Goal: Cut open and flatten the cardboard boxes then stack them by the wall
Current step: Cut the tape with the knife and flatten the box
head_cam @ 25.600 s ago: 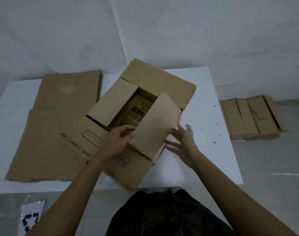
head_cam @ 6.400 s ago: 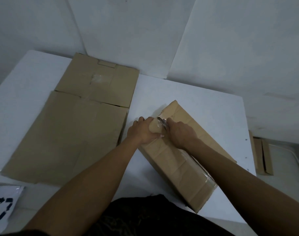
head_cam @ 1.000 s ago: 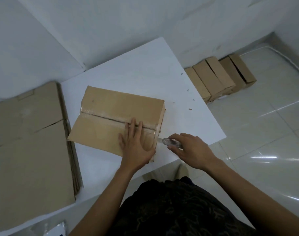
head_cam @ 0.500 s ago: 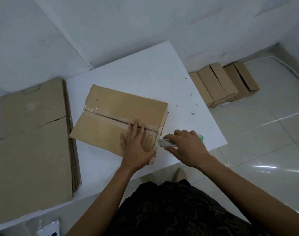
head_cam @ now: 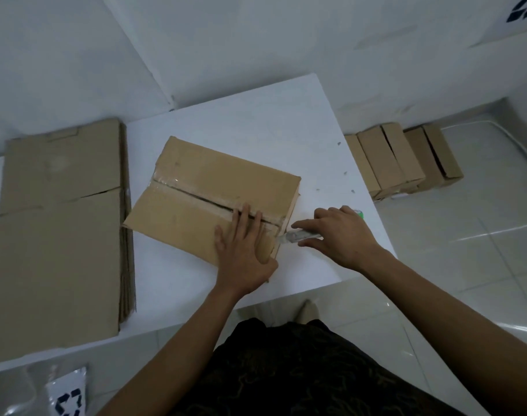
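Note:
A brown cardboard box (head_cam: 196, 187) lies on the white table (head_cam: 256, 121), its taped top seam split open along most of its length. My left hand (head_cam: 241, 250) presses flat on the box's near right corner, fingers straight across the seam. My right hand (head_cam: 340, 232) grips a utility knife (head_cam: 298, 236) with a green end. The blade tip touches the box's right side edge just below the seam. A stack of flattened cardboard (head_cam: 58, 229) covers the table's left part.
Several cardboard boxes (head_cam: 403, 160) lie on the tiled floor by the wall, right of the table. Small scraps (head_cam: 344, 173) dot the table's right side. A plastic bag with a recycling mark (head_cam: 67, 397) sits at the bottom left. Walls stand close behind the table.
My right hand brought the knife leftward from off the table edge until its blade met the box's right side. My left hand stayed pressed on the box.

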`<state>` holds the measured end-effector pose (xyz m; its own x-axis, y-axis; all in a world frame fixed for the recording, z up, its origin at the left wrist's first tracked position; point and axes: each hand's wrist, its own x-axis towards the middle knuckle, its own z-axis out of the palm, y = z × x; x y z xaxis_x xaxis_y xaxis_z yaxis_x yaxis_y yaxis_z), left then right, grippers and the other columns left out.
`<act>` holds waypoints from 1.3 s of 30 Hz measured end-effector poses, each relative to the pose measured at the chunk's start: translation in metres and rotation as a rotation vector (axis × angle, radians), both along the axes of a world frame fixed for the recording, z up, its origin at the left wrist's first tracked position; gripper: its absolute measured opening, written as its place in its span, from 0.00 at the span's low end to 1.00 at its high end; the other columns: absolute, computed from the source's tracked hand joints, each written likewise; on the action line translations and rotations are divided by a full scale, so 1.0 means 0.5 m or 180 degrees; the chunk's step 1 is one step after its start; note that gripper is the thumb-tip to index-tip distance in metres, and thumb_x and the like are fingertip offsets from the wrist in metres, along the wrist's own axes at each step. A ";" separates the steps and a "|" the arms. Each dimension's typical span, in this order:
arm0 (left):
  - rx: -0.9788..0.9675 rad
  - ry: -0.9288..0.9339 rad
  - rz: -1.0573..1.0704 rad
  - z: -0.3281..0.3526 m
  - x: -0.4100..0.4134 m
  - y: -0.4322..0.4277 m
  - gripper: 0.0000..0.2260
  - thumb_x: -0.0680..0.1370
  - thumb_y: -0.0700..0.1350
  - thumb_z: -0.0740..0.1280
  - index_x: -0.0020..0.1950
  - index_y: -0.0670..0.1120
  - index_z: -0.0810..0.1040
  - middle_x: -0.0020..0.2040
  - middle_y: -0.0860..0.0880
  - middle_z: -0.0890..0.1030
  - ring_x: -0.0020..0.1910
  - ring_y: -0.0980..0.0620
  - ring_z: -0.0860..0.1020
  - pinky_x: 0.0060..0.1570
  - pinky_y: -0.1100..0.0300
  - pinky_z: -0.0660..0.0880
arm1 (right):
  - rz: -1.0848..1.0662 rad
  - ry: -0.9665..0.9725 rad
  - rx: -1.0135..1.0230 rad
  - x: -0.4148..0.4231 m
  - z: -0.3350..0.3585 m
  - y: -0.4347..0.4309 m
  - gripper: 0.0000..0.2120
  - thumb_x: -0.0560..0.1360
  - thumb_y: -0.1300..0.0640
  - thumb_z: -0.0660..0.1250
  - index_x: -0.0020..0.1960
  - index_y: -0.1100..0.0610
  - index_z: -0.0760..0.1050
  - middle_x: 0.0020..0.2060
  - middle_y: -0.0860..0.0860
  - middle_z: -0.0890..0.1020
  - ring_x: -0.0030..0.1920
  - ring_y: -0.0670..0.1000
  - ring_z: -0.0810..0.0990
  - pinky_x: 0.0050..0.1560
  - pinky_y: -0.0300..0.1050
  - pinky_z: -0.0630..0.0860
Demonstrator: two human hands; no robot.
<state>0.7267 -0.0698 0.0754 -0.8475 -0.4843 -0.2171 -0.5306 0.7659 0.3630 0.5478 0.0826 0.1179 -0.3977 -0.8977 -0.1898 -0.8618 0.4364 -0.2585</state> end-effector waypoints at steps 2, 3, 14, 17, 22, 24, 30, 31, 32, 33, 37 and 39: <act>0.0004 -0.0050 0.0019 0.001 -0.004 -0.001 0.46 0.66 0.63 0.58 0.82 0.53 0.45 0.81 0.53 0.36 0.80 0.51 0.36 0.75 0.36 0.37 | 0.0095 -0.0055 0.0028 -0.003 0.003 -0.004 0.20 0.79 0.37 0.61 0.68 0.39 0.74 0.43 0.44 0.73 0.44 0.49 0.75 0.47 0.46 0.66; 0.0016 -0.0063 0.0034 0.002 -0.004 -0.001 0.47 0.66 0.62 0.59 0.82 0.53 0.44 0.81 0.53 0.36 0.80 0.51 0.36 0.75 0.36 0.38 | 0.0127 -0.0082 0.0039 -0.010 0.003 -0.006 0.19 0.79 0.37 0.60 0.69 0.38 0.74 0.43 0.45 0.74 0.44 0.50 0.76 0.49 0.47 0.69; 0.0516 0.0877 0.0466 0.020 0.029 0.024 0.40 0.64 0.50 0.72 0.75 0.55 0.62 0.79 0.59 0.52 0.78 0.54 0.55 0.76 0.40 0.39 | -0.0835 -0.0292 0.0007 -0.175 0.021 -0.038 0.20 0.79 0.36 0.61 0.67 0.40 0.76 0.57 0.52 0.82 0.56 0.56 0.80 0.50 0.49 0.75; 0.0637 0.1067 0.0635 0.027 0.015 0.019 0.28 0.63 0.50 0.69 0.63 0.55 0.71 0.70 0.57 0.63 0.73 0.54 0.63 0.76 0.39 0.41 | -0.1188 -0.0820 -0.0178 -0.117 -0.010 -0.020 0.22 0.79 0.35 0.59 0.67 0.44 0.76 0.61 0.50 0.82 0.58 0.54 0.80 0.51 0.48 0.75; 0.0626 0.1022 0.0575 0.020 0.009 0.016 0.26 0.64 0.52 0.67 0.63 0.57 0.72 0.66 0.58 0.67 0.72 0.56 0.65 0.76 0.38 0.38 | -0.0738 -0.1197 -0.0227 -0.043 -0.028 0.020 0.27 0.77 0.31 0.57 0.66 0.46 0.78 0.57 0.47 0.83 0.50 0.48 0.79 0.49 0.45 0.74; 0.0526 0.0987 0.0556 0.021 0.001 0.018 0.27 0.65 0.53 0.66 0.64 0.57 0.73 0.67 0.58 0.68 0.73 0.56 0.63 0.75 0.38 0.38 | -0.0382 -0.1100 -0.0080 -0.032 -0.026 0.027 0.24 0.77 0.33 0.60 0.65 0.45 0.79 0.51 0.44 0.82 0.46 0.45 0.76 0.49 0.45 0.74; 0.0484 0.1029 0.0600 0.022 -0.005 0.020 0.27 0.65 0.56 0.63 0.65 0.54 0.74 0.67 0.57 0.70 0.74 0.54 0.63 0.76 0.38 0.38 | 0.0231 -0.0579 -0.0148 -0.014 -0.018 0.011 0.17 0.78 0.39 0.64 0.64 0.42 0.78 0.46 0.43 0.79 0.42 0.45 0.74 0.52 0.46 0.66; 0.0486 0.1027 0.0602 0.022 -0.005 0.020 0.27 0.65 0.57 0.62 0.65 0.54 0.74 0.67 0.57 0.70 0.74 0.54 0.63 0.76 0.39 0.38 | 0.0266 -0.0511 -0.0193 -0.011 -0.018 0.005 0.17 0.78 0.39 0.64 0.64 0.42 0.78 0.46 0.44 0.79 0.41 0.45 0.74 0.52 0.46 0.66; 0.0483 0.1030 0.0603 0.022 -0.005 0.020 0.27 0.65 0.57 0.62 0.65 0.54 0.74 0.67 0.57 0.70 0.74 0.54 0.63 0.76 0.40 0.38 | 0.0287 -0.0439 -0.0221 -0.009 -0.018 -0.001 0.17 0.78 0.38 0.63 0.64 0.42 0.78 0.46 0.44 0.79 0.41 0.46 0.74 0.52 0.46 0.67; 0.0476 0.1034 0.0606 0.021 -0.005 0.020 0.27 0.66 0.57 0.62 0.65 0.54 0.74 0.67 0.57 0.70 0.73 0.54 0.64 0.76 0.40 0.38 | 0.0307 -0.0374 -0.0229 -0.008 -0.019 -0.007 0.18 0.78 0.38 0.63 0.65 0.42 0.77 0.46 0.44 0.79 0.42 0.46 0.74 0.52 0.47 0.68; 0.0425 0.1002 0.0622 0.015 -0.006 0.018 0.26 0.65 0.56 0.62 0.64 0.54 0.73 0.66 0.56 0.70 0.72 0.53 0.65 0.76 0.37 0.39 | 0.0475 -0.0108 -0.0280 -0.013 -0.021 -0.025 0.18 0.79 0.37 0.61 0.65 0.41 0.77 0.47 0.46 0.80 0.44 0.48 0.76 0.53 0.48 0.69; 0.0382 0.0981 0.0582 0.014 -0.007 0.020 0.27 0.65 0.55 0.62 0.64 0.54 0.73 0.67 0.56 0.70 0.72 0.53 0.65 0.75 0.37 0.39 | 0.0629 0.0091 -0.0335 -0.028 -0.019 -0.029 0.18 0.79 0.37 0.62 0.64 0.42 0.78 0.47 0.48 0.80 0.45 0.51 0.78 0.51 0.48 0.68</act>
